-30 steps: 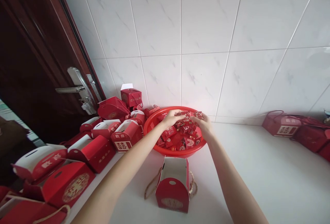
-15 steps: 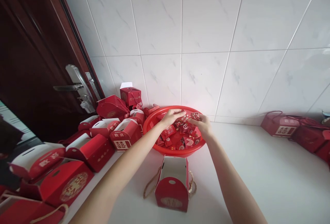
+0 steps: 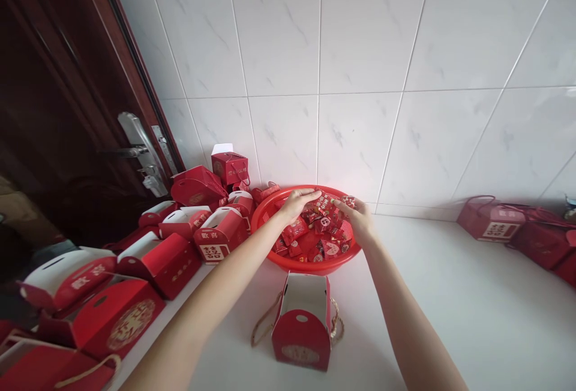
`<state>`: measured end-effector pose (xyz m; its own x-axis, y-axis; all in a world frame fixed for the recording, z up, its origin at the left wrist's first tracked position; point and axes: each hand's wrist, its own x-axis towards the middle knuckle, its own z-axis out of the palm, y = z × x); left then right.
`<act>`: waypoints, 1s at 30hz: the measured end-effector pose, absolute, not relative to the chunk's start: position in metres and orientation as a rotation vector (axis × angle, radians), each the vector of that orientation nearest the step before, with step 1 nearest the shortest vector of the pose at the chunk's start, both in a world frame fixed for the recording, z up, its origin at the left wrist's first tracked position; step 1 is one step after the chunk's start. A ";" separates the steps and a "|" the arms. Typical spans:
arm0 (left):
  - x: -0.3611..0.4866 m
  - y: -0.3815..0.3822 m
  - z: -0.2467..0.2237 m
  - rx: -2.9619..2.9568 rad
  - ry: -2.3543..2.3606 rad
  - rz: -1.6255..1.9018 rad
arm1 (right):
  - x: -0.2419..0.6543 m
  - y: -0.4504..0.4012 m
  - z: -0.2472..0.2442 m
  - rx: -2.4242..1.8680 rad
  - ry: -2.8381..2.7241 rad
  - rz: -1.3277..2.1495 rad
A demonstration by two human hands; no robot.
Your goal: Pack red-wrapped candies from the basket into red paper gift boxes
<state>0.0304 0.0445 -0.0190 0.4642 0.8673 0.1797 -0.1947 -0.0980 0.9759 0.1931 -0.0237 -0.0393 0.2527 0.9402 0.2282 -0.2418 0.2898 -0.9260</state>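
Note:
A red plastic basket (image 3: 310,266) holds many small red candy packets (image 3: 294,230). Over its far side, my left hand (image 3: 297,205) pinches the edge of a red candy packet with pale lettering (image 3: 324,201). My right hand (image 3: 360,218) is closed at the basket's right side, with a patterned red wrapper (image 3: 348,201) showing at its fingertips. Fingers partly cover both packets. In front of the basket, between my forearms, stands a red gift box (image 3: 301,337) with its top open, white inside, and a twisted rope handle (image 3: 336,322) hanging at each side.
Several red gift boxes (image 3: 159,268) with open tops crowd the left side, next to a dark door (image 3: 67,79) with a metal handle (image 3: 139,151). More red boxes (image 3: 492,220) lie at the far right. A white tiled wall (image 3: 360,139) rises behind the white tabletop (image 3: 450,295).
My right hand has shifted slightly right, and the wrapper at its fingertips now sits a little farther from my left hand. The view has moved slightly; the gift box stays in place.

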 end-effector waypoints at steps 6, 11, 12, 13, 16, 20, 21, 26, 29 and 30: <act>0.030 0.049 -0.020 1.220 0.574 0.942 | 0.196 -0.024 -0.040 -0.813 -0.889 1.091; 0.030 0.052 -0.022 1.187 0.532 0.948 | 0.197 -0.023 -0.038 -0.751 -0.805 1.138; 0.029 0.052 -0.022 1.182 0.546 0.956 | 0.196 -0.023 -0.038 -0.754 -0.765 1.126; 0.029 0.052 -0.022 1.177 0.568 0.957 | 0.196 -0.022 -0.038 -0.757 -0.729 1.109; 0.028 0.052 -0.021 1.201 0.642 0.938 | 0.196 -0.021 -0.039 -0.774 -0.680 1.063; 0.028 0.054 -0.023 1.285 0.672 0.943 | 0.196 -0.020 -0.039 -0.790 -0.663 1.062; 0.028 0.054 -0.023 1.305 0.671 0.945 | 0.196 -0.020 -0.039 -0.792 -0.654 1.062; 0.028 0.052 -0.024 1.416 0.660 0.904 | 0.195 -0.023 -0.036 -0.836 -0.714 1.118; 0.028 0.050 -0.025 1.507 0.661 0.885 | 0.194 -0.027 -0.036 -0.827 -0.904 1.211; 0.028 0.049 -0.025 1.542 0.662 0.884 | 0.194 -0.028 -0.036 -0.819 -0.966 1.231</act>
<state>0.0280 0.0491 -0.0253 0.5528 0.8158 0.1696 -0.0668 -0.1596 0.9849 0.1942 -0.0276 -0.0363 0.0624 0.9867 0.1504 -0.3810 0.1628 -0.9101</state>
